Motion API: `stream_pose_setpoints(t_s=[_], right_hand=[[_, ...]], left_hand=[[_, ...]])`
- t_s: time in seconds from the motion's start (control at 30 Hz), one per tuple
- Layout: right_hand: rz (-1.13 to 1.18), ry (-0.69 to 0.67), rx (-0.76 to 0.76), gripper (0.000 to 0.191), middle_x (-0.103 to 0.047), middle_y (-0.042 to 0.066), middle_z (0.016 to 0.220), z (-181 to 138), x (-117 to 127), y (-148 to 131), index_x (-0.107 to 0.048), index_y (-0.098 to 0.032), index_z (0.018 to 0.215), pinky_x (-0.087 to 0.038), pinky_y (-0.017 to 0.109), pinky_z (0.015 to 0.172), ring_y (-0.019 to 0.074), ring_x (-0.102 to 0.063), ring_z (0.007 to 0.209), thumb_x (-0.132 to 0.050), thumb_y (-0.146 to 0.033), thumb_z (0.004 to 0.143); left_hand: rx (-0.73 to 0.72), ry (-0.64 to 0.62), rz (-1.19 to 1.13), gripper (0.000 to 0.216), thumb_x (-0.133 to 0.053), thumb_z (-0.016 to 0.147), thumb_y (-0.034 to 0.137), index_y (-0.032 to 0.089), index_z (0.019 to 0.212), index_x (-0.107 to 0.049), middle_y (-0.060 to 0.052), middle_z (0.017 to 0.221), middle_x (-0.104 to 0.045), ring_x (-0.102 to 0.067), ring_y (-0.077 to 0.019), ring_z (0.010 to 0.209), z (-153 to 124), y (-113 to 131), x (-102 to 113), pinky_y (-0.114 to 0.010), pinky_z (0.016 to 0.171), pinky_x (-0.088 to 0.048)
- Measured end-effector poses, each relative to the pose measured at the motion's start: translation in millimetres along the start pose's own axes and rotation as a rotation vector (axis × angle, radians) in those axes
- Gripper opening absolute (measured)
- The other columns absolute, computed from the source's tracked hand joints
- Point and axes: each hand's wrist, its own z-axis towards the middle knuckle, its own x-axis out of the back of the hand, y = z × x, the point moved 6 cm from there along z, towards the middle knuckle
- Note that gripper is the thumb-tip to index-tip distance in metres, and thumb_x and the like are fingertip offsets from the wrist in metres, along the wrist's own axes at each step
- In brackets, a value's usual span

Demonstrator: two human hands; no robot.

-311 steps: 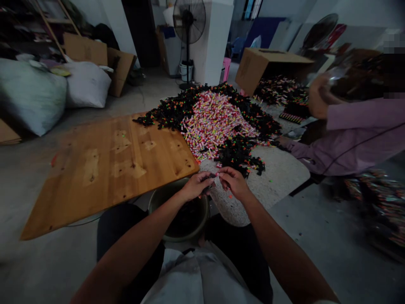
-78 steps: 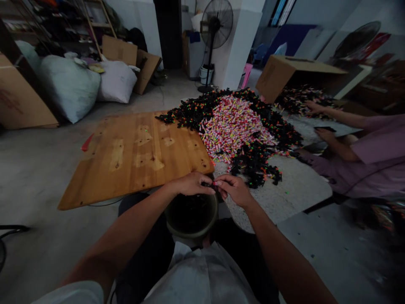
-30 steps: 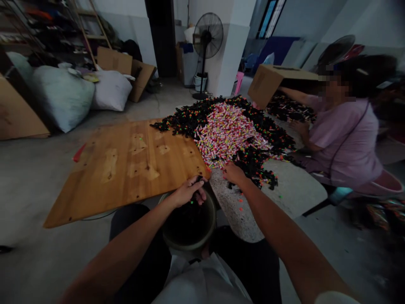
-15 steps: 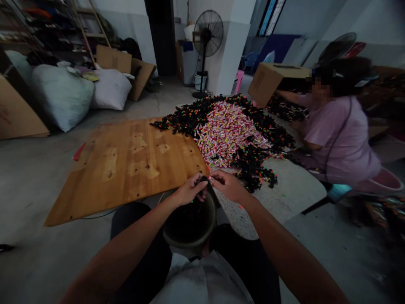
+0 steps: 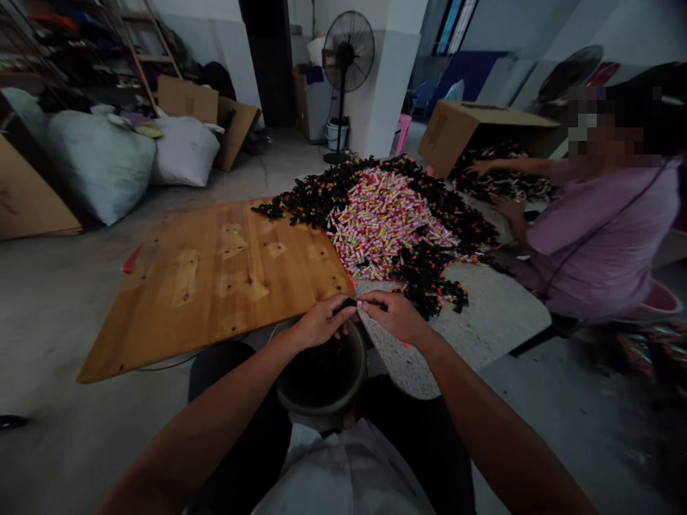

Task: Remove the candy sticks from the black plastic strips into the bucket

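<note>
Over a bucket [image 5: 358, 383] between my knees, my left hand [image 5: 322, 320] is closed around a small black plastic piece [image 5: 348, 303]. Fingertips of my right hand [image 5: 396, 316] pinch a small pink-and-white tube [image 5: 360, 304] against the end of that piece. The two hands nearly meet, and the fingers hide most of both parts. Beyond them a heap of pink-and-white tubes [image 5: 376, 222] lies on the speckled tabletop [image 5: 499, 318]. Small black plastic pieces [image 5: 314, 187] with orange and green tips surround that heap. Dark contents in the bucket are too dim to make out.
A wooden board [image 5: 215, 272] lies to the left of the heap. On the right a co-worker in a pink shirt [image 5: 606, 229] reaches toward a tipped cardboard box [image 5: 456, 136] with black pieces at its mouth. A standing fan [image 5: 348, 54] and stuffed sacks [image 5: 101, 157] are behind.
The co-worker has shifted to the right, and the black pieces at the box's mouth show more. My hands stay together, with the black piece now lying straighter between them.
</note>
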Motion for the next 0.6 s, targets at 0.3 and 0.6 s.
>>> stream_pose_setpoints(t_s=[0.3, 0.6], right_hand=[[0.395, -0.092, -0.21, 0.031, -0.057, -0.005, 0.059, -4.2, -4.8, 15.2, -0.069, -0.017, 0.096, -0.031, 0.02, 0.038, 0.0067, -0.041, 0.04, -0.07, -0.045, 0.083], [0.396, -0.056, -0.233, 0.027, -0.058, -0.005, 0.057, -2.4, -2.5, 11.5, -0.066, -0.017, 0.084, -0.032, 0.021, 0.036, 0.0072, -0.043, 0.037, -0.066, -0.044, 0.085]], left_hand=[[-0.068, 0.011, 0.232, 0.038, -0.042, 0.103, 0.051, 0.019, 0.101, -0.062, -0.001, 0.072, -0.062, -0.059, -0.0131, 0.062, -4.5, 14.7, 4.5, -0.024, 0.061, -0.046], [-0.119, -0.03, 0.333, 0.036, -0.042, 0.104, 0.046, 0.02, 0.109, -0.066, -0.002, 0.076, -0.063, -0.058, -0.0161, 0.066, -8.0, 23.9, 1.4, -0.027, 0.07, -0.046]])
